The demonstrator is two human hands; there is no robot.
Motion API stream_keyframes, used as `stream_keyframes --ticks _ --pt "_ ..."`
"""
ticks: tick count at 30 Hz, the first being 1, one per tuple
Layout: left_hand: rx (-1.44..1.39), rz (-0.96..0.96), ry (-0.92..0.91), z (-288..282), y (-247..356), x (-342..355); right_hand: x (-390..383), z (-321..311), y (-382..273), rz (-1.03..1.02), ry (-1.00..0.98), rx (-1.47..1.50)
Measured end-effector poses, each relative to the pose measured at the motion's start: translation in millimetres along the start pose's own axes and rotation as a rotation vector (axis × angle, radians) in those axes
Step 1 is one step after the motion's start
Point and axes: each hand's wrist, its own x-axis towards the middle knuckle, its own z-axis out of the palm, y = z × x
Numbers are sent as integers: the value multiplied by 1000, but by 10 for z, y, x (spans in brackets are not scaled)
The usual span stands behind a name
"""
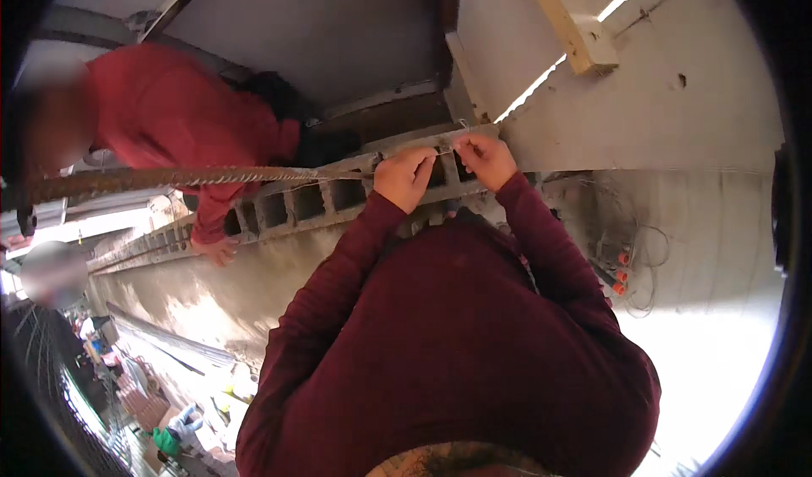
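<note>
Head view shows my left hand (404, 178) and right hand (485, 159) raised side by side at the top course of hollow blocks (321, 200) on a grey wall (677, 113). Both pinch a thin wire (447, 147) between thumb and fingertips, fingers curled narrow around it; the wire runs between the two hands just above the blocks. A ribbed steel bar (169, 178) reaches in from the left toward my left hand. Beyond it, a person in a red top (169, 105) leans over the same wall, one hand (218, 250) resting on the blocks.
</note>
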Motion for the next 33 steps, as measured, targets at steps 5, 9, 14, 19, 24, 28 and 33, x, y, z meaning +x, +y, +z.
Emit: stream_keyframes --ticks 5,9,14,19,24,28,33 --pt "99 -95 90 -64 -38 -75 -13 -136 99 -83 -22 -20" --pt "152 -38 66 38 -85 -183 36 -265 248 -48 42 53" --pt "175 49 -109 73 -249 -316 95 -222 407 -35 47 -41" --pt "240 117 -154 -11 -95 -340 171 -270 542 -46 52 -5" --pt "272 92 -268 118 -149 -506 141 -141 191 -100 187 38" --pt "273 95 -240 187 -126 -498 68 -111 33 -147 223 162" --pt "218 228 -57 359 -11 -359 -32 -130 131 -233 142 158"
